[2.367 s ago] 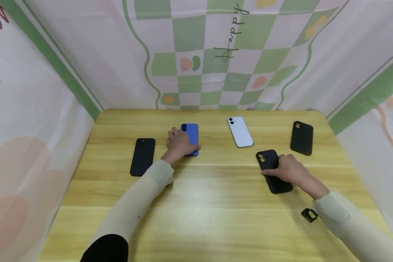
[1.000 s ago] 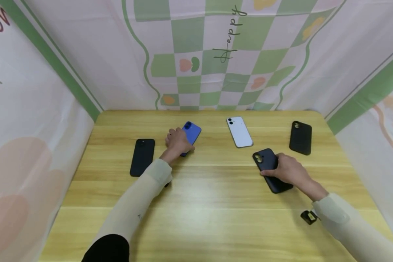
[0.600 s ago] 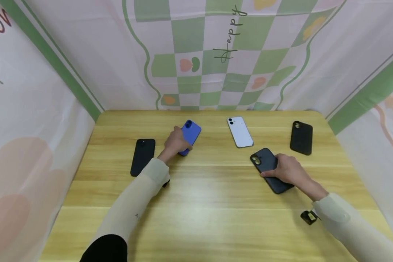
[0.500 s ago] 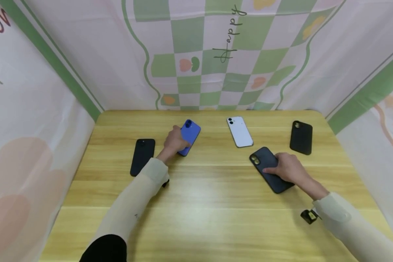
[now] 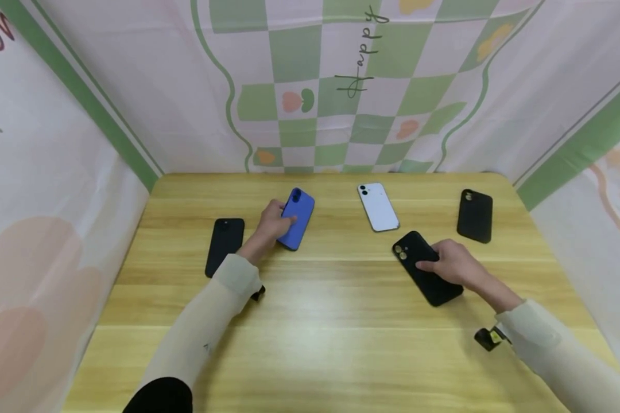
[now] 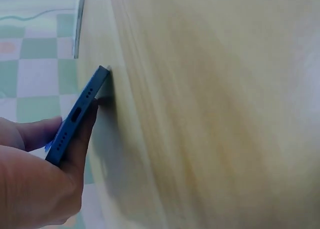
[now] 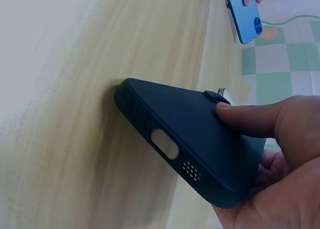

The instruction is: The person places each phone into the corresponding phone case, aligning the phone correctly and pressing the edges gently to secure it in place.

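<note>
A blue phone (image 5: 299, 218) is in my left hand (image 5: 272, 223), thumb across its back and fingers underneath. In the left wrist view the bottom edge of the phone (image 6: 76, 115), with its charging port, faces the camera and stands tilted off the table. My right hand (image 5: 454, 265) grips a black phone case (image 5: 418, 269) by its right side, thumb on the back. The right wrist view shows the port cutout and speaker holes of the case (image 7: 187, 134), raised at a slant over the wood. Camera holes pierce its upper left corner.
A white phone (image 5: 379, 207) lies between the hands, farther back. Another black phone case (image 5: 475, 217) lies at the far right. Left of my left hand is a black phone (image 5: 224, 246). All rest on the wooden table (image 5: 310, 344), before a checked curtain (image 5: 341, 103).
The blue phone has turned clockwise and come up off the table, my left fingers now under it. The black case has tilted up and shifted slightly left in my right hand.
</note>
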Demonstrator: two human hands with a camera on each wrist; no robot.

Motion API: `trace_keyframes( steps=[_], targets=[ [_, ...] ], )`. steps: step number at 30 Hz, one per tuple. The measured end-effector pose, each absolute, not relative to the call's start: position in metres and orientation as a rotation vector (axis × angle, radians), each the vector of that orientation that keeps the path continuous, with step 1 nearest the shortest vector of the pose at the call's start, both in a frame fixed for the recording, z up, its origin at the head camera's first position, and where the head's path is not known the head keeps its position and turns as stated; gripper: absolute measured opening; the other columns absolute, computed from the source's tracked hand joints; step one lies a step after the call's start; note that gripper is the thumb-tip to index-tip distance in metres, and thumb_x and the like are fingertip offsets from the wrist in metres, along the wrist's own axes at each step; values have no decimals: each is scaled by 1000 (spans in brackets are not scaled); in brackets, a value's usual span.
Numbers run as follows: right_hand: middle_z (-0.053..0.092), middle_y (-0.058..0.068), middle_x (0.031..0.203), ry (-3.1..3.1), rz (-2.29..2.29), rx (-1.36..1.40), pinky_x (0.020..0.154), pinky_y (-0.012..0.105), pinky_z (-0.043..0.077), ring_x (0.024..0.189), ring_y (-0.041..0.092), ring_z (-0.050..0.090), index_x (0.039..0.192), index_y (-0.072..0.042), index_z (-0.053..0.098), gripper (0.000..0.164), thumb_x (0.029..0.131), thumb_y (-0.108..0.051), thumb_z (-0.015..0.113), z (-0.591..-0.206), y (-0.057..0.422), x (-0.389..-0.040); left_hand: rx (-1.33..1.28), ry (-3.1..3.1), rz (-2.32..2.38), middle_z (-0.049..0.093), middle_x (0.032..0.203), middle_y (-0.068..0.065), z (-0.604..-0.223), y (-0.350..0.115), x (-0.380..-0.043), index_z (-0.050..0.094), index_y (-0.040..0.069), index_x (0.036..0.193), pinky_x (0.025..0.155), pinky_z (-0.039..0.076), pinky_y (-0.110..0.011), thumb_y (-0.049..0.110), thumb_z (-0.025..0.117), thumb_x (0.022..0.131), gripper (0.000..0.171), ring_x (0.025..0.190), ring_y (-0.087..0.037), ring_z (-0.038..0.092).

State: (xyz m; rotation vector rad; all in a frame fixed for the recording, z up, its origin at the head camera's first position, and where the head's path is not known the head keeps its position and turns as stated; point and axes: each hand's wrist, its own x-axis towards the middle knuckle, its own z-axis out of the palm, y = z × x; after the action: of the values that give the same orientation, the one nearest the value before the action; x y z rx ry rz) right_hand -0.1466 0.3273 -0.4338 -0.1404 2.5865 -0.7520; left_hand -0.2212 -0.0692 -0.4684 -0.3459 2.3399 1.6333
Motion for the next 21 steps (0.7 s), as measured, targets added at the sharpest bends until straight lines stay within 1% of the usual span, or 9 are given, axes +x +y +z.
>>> trace_keyframes(
  steps=[3,5,6,8,11,17,21],
  targets=[
    [51,-4,58,2564,-774,-138,52,28,47,53,12,53,75,-6,61,31,102,-18,71,-432,327,-148,-381,2225,1717,53,148,-23,-470,-71,-219,45,-2,150,104,56,-46,9,63,107,48,127,-36,60],
    [38,-5,57,2540,-809,-129,52,26,40,52,10,41,68,-10,50,40,102,-17,70,-430,327,-148,-411,2110,1801,56,149,-23,-471,-73,-218,45,-3,154,107,55,-46,9,61,108,50,130,-36,60],
    [32,-5,58,2527,-828,-125,52,26,37,52,10,35,67,-12,44,44,102,-16,70,-429,327,-148,-430,2045,1848,57,148,-22,-471,-74,-218,45,-3,155,108,55,-46,10,60,109,50,131,-36,61],
    [27,-5,59,2498,-883,-117,53,25,33,53,10,28,66,-14,37,48,102,-14,70,-427,326,-149,-459,1927,1937,59,148,-21,-470,-75,-216,45,-2,156,110,54,-46,11,59,110,51,133,-35,61],
    [25,-5,60,2489,-923,-125,53,25,32,54,9,25,66,-14,34,51,101,-13,70,-422,324,-150,-475,1810,2047,60,148,-20,-466,-74,-214,45,-1,157,113,52,-46,12,57,110,50,135,-34,60],
    [27,-6,59,2507,-928,-172,51,25,31,53,8,25,67,-14,36,50,101,-17,72,-411,316,-155,-439,1756,2126,61,147,-19,-456,-67,-206,46,0,157,113,52,-49,16,53,113,48,135,-34,59],
    [27,-6,59,2498,-941,-180,51,25,28,53,9,24,69,-13,35,50,102,-19,72,-403,310,-159,-436,1720,2150,61,147,-18,-453,-62,-200,45,-1,157,114,51,-47,20,49,114,48,136,-33,59]
  ],
)
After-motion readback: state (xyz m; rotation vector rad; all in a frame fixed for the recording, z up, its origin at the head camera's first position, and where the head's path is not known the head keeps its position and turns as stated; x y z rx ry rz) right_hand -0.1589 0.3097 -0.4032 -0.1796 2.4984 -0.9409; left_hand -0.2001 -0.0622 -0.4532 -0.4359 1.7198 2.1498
